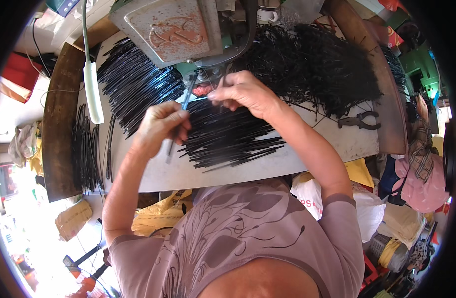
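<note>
The left hand (163,124) pinches a rod (189,92) around its middle, above the table (156,171); likely light, stiff, slick, so mid-length suits the grip. Beyond, the right hand (243,94) is bunched near the machine (171,37), its hold unclear.

Thin dk rod (188,93), straight, bluish sheen on upper pt; held approx. mid-length in L hand (164,123), tilted, upper end leaning R, lower end blurred. Similar slim blk rods on tabletop (337,145): L bundle (138,87), roughly parallel, on diag.; centre bundle (230,136), closer to horiz., ends uneven; R heap (317,64), tangled, rods crossing; sm. far-L bundle (84,149), near-vert., beside L bundle.
</note>
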Action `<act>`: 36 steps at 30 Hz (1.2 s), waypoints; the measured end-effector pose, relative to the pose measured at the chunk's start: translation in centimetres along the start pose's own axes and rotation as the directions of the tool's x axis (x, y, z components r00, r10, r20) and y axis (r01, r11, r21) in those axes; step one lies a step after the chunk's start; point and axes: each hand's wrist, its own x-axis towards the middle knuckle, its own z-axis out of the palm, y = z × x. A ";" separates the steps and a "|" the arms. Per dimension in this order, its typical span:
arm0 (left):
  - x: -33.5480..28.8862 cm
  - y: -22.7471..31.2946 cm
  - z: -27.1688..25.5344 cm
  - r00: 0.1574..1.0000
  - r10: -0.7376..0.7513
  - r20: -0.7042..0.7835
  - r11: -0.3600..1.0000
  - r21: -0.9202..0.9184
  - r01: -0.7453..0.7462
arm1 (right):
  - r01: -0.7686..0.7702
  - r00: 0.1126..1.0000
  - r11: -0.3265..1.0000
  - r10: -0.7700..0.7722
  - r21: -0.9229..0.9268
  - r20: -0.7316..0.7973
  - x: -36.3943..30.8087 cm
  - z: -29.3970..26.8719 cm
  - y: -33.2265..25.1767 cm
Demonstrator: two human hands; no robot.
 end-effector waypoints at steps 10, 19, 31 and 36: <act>0.1 -0.6 3.2 0.536 0.830 -0.153 0.433 0.783 -0.447 | 0.057 0.998 0.904 -0.055 0.423 -0.016 0.8 -0.6 -0.1; 3.8 -0.1 3.1 0.994 0.053 -0.091 0.769 -0.632 -0.098 | 0.231 0.960 0.726 -0.063 0.648 -0.271 2.6 -1.7 1.0; 6.0 -0.2 1.9 0.964 0.081 -0.254 0.695 -0.678 -0.237 | 0.248 0.945 0.722 -0.033 0.646 -0.325 1.8 -0.4 0.5; 5.9 -0.4 2.0 0.958 0.088 -0.273 0.705 -0.663 -0.254 | 0.270 0.940 0.701 -0.044 0.660 -0.338 2.0 -0.1 0.6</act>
